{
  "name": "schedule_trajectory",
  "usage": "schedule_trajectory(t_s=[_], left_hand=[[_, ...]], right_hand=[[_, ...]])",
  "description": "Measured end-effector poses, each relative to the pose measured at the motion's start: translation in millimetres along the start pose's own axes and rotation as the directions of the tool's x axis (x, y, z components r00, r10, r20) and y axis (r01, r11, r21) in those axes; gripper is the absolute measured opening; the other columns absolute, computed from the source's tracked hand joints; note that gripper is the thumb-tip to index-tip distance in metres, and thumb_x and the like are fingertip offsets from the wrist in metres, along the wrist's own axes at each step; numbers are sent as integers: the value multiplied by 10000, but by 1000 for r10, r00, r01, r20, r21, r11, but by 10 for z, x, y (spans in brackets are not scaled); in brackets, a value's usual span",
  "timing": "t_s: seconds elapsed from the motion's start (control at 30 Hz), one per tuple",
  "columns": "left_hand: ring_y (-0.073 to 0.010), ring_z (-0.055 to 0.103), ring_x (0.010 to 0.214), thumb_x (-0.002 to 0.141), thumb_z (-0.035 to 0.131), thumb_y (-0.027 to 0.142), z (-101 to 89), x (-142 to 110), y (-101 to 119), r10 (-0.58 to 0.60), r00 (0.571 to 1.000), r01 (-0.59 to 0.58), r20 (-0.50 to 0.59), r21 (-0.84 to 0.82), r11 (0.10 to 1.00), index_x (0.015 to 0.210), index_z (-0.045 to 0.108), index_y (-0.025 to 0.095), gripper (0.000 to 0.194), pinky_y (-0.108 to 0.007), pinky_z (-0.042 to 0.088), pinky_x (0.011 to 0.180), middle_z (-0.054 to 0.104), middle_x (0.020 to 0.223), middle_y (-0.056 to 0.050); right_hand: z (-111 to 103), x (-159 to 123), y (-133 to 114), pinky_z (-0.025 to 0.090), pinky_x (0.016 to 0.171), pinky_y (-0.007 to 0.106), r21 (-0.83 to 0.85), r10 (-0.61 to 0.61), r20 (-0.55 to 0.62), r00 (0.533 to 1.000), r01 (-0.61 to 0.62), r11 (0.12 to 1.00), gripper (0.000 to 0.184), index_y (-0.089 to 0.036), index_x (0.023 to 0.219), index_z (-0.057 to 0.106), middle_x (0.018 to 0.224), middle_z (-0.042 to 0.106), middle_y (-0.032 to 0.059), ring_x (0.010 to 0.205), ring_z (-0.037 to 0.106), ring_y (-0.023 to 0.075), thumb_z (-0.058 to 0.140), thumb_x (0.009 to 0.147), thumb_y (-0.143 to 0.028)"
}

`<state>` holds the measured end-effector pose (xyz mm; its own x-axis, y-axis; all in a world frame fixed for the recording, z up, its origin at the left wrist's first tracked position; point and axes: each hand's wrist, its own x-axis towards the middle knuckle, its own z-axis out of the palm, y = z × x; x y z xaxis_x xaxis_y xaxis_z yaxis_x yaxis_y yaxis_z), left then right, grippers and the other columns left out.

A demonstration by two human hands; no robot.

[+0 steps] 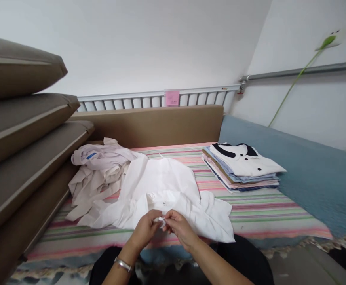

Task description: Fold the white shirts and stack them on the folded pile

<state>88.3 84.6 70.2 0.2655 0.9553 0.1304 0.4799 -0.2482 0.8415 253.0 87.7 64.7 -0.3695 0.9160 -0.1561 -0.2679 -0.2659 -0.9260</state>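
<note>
A white shirt (167, 178) lies spread on the striped cloth, its collar end towards me and its sleeves out to both sides. At the collar, my left hand (147, 228) pinches the fabric between thumb and fingers. My right hand (179, 227) closes on the same spot from the other side, and the two sets of fingertips nearly meet. A small white piece of the collar shows between them. Whether a button is in the fingers cannot be made out.
Crumpled pale garments (101, 162) lie to the left. A stack of folded shirts (244, 166) sits on the right of the striped cloth (265, 206). Brown cushions (27, 138) are piled high at left. A radiator (137, 101) runs behind a brown backrest (149, 126).
</note>
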Motion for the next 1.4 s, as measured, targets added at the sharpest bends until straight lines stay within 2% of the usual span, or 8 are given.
schedule_trajectory(t_s=[0.33,0.5,0.7,0.83,0.93,1.07,1.2,1.4], left_hand=[[-182,607,780,865,373,279,91,69,136,9,997,16,-83,304,952,897,546,231,182,-280,425,685,643,811,-38],[-218,609,727,870,399,312,49,53,398,12,995,-83,100,748,659,851,597,223,218,-317,392,646,642,810,-72],[-248,585,831,768,518,138,-256,-57,674,-118,988,-35,101,884,467,794,644,155,130,-408,350,786,644,838,-101],[-215,531,856,667,677,287,-360,-195,602,-142,963,-38,230,634,773,664,603,163,144,-325,347,750,620,800,-45],[-140,483,702,653,681,398,-414,-277,492,-202,927,140,317,208,968,653,565,158,267,-256,337,646,554,704,10],[-100,406,601,717,619,444,-543,-388,436,-243,917,318,316,-215,923,673,571,151,301,-235,302,596,476,600,39],[-105,447,670,784,576,381,-593,-506,468,-234,964,267,128,-475,839,722,610,155,237,-232,334,672,535,670,9],[-67,459,615,739,654,311,-432,-522,561,-314,949,178,-26,-777,603,831,666,165,173,-202,360,636,569,732,2]], right_hand=[[-231,213,337,441,516,261,-386,8,-201,979,-87,919,436,-228,1060,534,1108,589,67,801,613,189,527,625,-204],[-286,292,530,435,871,331,-613,-205,-205,957,38,789,389,-201,973,603,1019,647,58,978,587,199,515,608,-100],[-327,323,565,442,838,301,-677,-170,-198,965,-10,736,492,-203,1086,596,1091,642,47,994,586,195,496,619,-89],[-309,310,560,452,811,289,-676,-167,-205,964,-16,737,480,-210,1101,589,1100,635,42,978,588,186,502,642,-101],[-299,305,556,463,771,291,-663,-153,-216,964,-30,748,479,-219,1100,589,1090,636,40,956,592,192,512,642,-103],[-300,307,561,473,686,279,-621,-114,-226,968,-53,782,489,-233,1096,591,1079,642,42,877,608,190,512,636,-87],[-291,300,568,465,587,247,-599,-95,-222,970,-59,799,485,-234,1104,581,1101,632,49,778,615,165,511,645,-91],[-288,289,581,462,536,228,-580,-84,-206,975,-52,813,501,-209,1119,552,1153,602,64,710,613,138,496,641,-72]])
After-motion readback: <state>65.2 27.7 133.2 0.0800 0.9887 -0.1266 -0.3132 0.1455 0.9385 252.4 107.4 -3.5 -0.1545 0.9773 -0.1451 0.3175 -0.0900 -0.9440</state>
